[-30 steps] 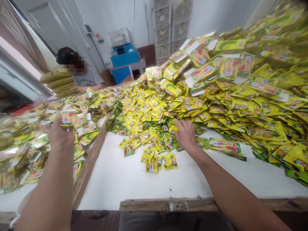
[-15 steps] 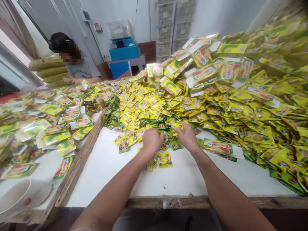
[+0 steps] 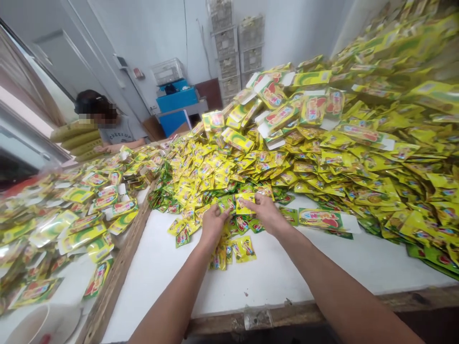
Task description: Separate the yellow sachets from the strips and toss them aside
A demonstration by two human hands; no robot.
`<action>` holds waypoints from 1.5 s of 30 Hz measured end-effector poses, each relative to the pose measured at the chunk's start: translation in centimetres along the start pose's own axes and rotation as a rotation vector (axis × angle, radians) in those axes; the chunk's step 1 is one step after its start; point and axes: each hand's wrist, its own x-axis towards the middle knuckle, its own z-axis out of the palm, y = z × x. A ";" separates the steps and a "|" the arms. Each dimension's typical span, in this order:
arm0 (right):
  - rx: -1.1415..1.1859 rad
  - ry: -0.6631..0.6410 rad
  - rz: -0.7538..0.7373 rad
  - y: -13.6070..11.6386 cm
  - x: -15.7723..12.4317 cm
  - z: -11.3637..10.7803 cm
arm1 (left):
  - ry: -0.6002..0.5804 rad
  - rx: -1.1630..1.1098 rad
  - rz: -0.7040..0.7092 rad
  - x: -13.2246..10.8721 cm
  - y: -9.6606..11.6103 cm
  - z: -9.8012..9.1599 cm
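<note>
- My right hand (image 3: pixel 266 213) is out over the middle of the white table top (image 3: pixel 287 272), knuckles up, with thumb and fingers pinched on a yellow sachet (image 3: pixel 245 204).
- That yellow sachet sits at the near fringe of the heap, just off the surface, between my two hands.
- My left hand (image 3: pixel 213 223) is right beside it, fingers curled down into the small sachets (image 3: pixel 211 169); I cannot tell whether it actually grips one or only presses on them.
- The small sachets spread from the middle of the table toward its far left corner, and a few loose ones (image 3: pixel 236 249) lie on the bare top just under my wrists.
- Larger packets (image 3: pixel 362 143) are banked high along the right side and far edge, one long one (image 3: pixel 320 218) lying flat near my right forearm.
- A wooden edge (image 3: pixel 322 310) runs along the near side.
- On the side table (image 3: pixel 68 279) to the left lie more packets, with a white bowl (image 3: pixel 39 327) at its near corner.
- A person (image 3: pixel 120 134) sits at the far left end, with blue crates (image 3: pixel 177 99) behind.
</note>
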 end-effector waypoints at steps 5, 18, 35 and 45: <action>-0.120 -0.045 -0.072 0.3 -0.9 1.6 | -0.186 -0.068 -0.088 -2.3 0.5 -1.0; 0.186 -0.168 0.074 -0.1 -1.2 1.8 | -0.526 0.315 -0.110 1.0 5.5 -2.0; -0.199 0.248 0.125 0.9 -0.1 1.8 | 0.379 0.509 0.235 22.5 19.3 7.7; -0.066 -0.013 0.046 0.2 -0.6 1.3 | 0.036 0.217 0.285 12.0 13.7 -2.5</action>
